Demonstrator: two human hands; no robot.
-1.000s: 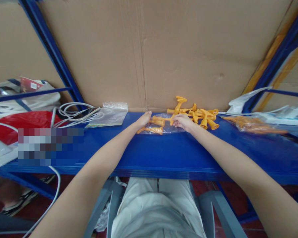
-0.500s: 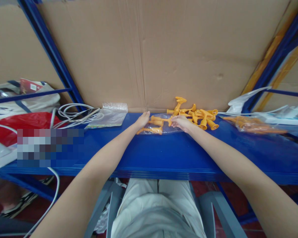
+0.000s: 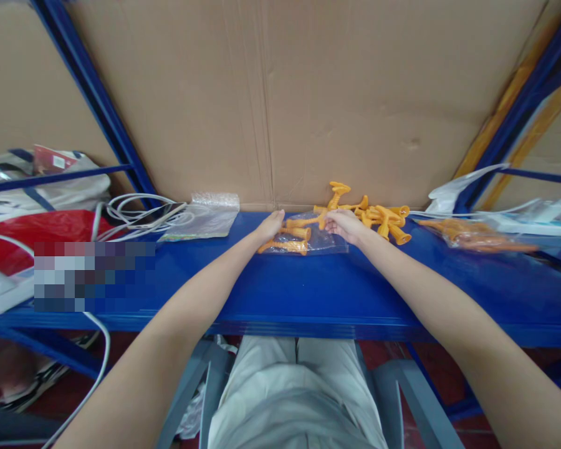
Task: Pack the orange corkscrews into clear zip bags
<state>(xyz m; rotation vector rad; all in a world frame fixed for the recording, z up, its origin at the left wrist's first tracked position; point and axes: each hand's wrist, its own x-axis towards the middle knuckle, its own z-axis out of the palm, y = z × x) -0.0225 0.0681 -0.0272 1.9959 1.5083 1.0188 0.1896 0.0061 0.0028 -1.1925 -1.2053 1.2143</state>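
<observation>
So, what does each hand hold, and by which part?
The right hand pinches one orange plastic piece by its right end. The left hand rests at the left edge of the clear bag; its grip cannot be told.

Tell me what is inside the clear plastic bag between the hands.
Two orange plastic pieces lie inside the clear bag. The right hand pinches a third piece at its far edge. The left hand covers the bag's left end, so anything there is hidden.

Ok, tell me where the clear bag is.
Head view, centre: the clear bag lies on the blue shelf between the left hand and right hand, left of the orange pieces.
</observation>
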